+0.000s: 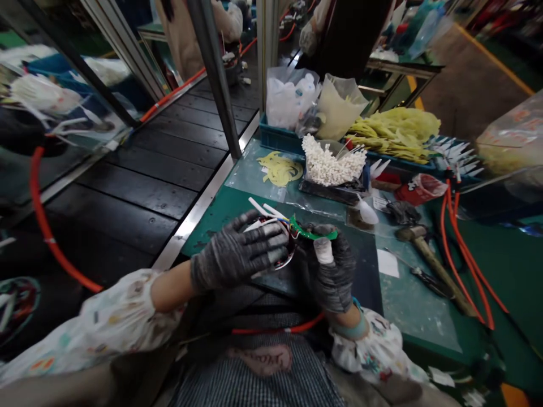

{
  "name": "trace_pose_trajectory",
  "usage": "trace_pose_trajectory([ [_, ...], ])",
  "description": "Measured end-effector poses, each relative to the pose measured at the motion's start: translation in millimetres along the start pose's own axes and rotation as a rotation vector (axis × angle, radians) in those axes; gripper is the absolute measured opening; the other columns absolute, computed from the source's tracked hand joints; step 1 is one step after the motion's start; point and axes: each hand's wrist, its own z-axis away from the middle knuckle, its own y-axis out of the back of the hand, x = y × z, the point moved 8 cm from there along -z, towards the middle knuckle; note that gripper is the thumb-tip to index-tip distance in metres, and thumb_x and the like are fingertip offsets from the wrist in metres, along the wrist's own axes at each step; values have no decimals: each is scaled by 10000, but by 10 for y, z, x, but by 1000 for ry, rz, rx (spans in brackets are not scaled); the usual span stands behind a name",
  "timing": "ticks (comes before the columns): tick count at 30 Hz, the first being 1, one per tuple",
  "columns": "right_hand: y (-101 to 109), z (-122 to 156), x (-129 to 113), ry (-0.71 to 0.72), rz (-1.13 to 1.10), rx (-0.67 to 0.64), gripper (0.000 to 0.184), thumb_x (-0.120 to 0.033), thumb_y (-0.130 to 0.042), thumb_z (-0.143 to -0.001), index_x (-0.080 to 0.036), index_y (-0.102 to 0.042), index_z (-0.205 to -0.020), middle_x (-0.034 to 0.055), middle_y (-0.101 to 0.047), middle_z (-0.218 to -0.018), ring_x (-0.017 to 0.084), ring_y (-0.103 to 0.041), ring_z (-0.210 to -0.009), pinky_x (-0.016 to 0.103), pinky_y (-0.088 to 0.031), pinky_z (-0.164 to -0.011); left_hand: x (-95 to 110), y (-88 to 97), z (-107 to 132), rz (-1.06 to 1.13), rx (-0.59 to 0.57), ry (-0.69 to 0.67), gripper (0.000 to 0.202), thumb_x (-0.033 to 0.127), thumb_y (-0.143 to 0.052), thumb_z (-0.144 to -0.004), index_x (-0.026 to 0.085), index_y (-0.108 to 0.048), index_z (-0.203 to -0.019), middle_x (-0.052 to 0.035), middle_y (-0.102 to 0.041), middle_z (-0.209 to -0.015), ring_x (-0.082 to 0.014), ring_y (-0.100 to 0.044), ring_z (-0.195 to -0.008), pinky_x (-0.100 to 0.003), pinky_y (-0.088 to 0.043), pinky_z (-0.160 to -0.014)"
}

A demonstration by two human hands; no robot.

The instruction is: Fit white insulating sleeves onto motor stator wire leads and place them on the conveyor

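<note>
My left hand (237, 251), in a grey glove, is wrapped around a small round assembly (285, 244) with white wires and coloured leads sticking out of its top. My right hand (333, 268), also gloved, with white tape on one finger, pinches a green circuit board (314, 232) at the assembly's right edge. Both hands hover just above the near edge of the green workbench (521, 271), over my lap.
A black slatted conveyor (139, 175) runs to the left. Behind the hands stand a tray of white plugs (331, 161), yellow ties (280, 168), a blue bin (280, 138) with bags and yellow parts (396, 133). A hammer (428, 254), orange hoses (462, 254) and another person (339, 34) are to the right and behind.
</note>
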Motion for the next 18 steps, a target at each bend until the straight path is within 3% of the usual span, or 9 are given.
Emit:
trace_pose_trajectory([
  [2, -73, -89, -80, 34, -18, -26, 260, -471, -653, -1139, -261, -801, -1104, 36, -871, -1050, 237, -839, -938, 397, -700, -888, -165, 138, -45, -3, 10, 66, 291, 297, -602, -1144, 301, -709, -1414, -14, -845, -1349, -184, -751, -1337, -448, -459, -1323],
  [4, -136, -150, -180, 118, -6, -34, 250, -461, -653, -1140, -274, -807, -1080, 25, -865, -1011, 229, -835, -911, 379, -702, -864, -257, 240, -108, 11, 68, 123, 294, 310, -620, -1128, 277, -712, -1405, -41, -860, -1245, -186, -794, -1170, -392, -575, -1117],
  [6, -162, -158, -228, 203, 24, -7, 237, -439, -634, -1150, -279, -800, -1091, 27, -859, -993, 224, -828, -891, 360, -699, -831, -232, 262, -154, 30, 91, 81, 277, 314, -639, -1108, 244, -732, -1359, -53, -860, -1141, -193, -792, -1042, -369, -593, -968],
  [9, -147, -113, -164, 242, 15, 60, 215, -368, -592, -1169, -266, -780, -1142, 40, -848, -1000, 218, -819, -886, 347, -694, -816, -272, 238, -131, 63, 77, -15, 210, 289, -671, -1073, 262, -774, -1254, -18, -852, -1022, -185, -762, -920, -355, -575, -897],
  [11, -163, -78, -142, 268, -66, 49, 220, -347, -549, -1182, -260, -750, -1163, 38, -824, -997, 209, -810, -876, 340, -700, -818, -615, 248, -96, 89, 124, 115, 207, 280, -653, -1069, 283, -807, -1208, -16, -847, -1005, -178, -758, -910, -337, -576, -899],
  [13, -251, -42, -223, 358, -149, -61, 219, -379, -532, -1181, -277, -722, -1143, 24, -798, -963, 211, -804, -853, 348, -715, -815, -1214, 160, -56, 115, 142, 445, 278, 327, -603, -1089, 259, -836, -1226, -57, -854, -1095, -201, -775, -1002, -334, -594, -942],
  [14, -330, -15, -293, 427, -168, -164, 207, -402, -541, -1173, -289, -711, -1136, 17, -790, -947, 214, -804, -839, 349, -723, -806, -1526, 32, -35, 136, 91, 627, 329, 374, -600, -1083, 227, -835, -1259, -76, -855, -1145, -220, -777, -1041, -342, -603, -973],
  [16, -488, 62, -414, 565, -141, -375, 157, -411, -578, -1155, -311, -696, -1184, 17, -798, -950, 224, -814, -841, 353, -738, -803, -2012, -458, -7, 193, -260, 915, 394, 400, -661, -1033, 213, -820, -1342, -78, -847, -1252, -228, -776, -1107, -320, -597, -1030],
  [18, -576, 120, -449, 655, -78, -489, 200, -362, -598, -1142, -329, -663, -1328, 27, -819, -1002, 233, -829, -871, 359, -750, -811, -2306, -779, -133, 177, -368, 991, 382, 386, -733, -970, 178, -855, -1266, -104, -852, -1226, -254, -779, -1113, -315, -587, -1050],
])
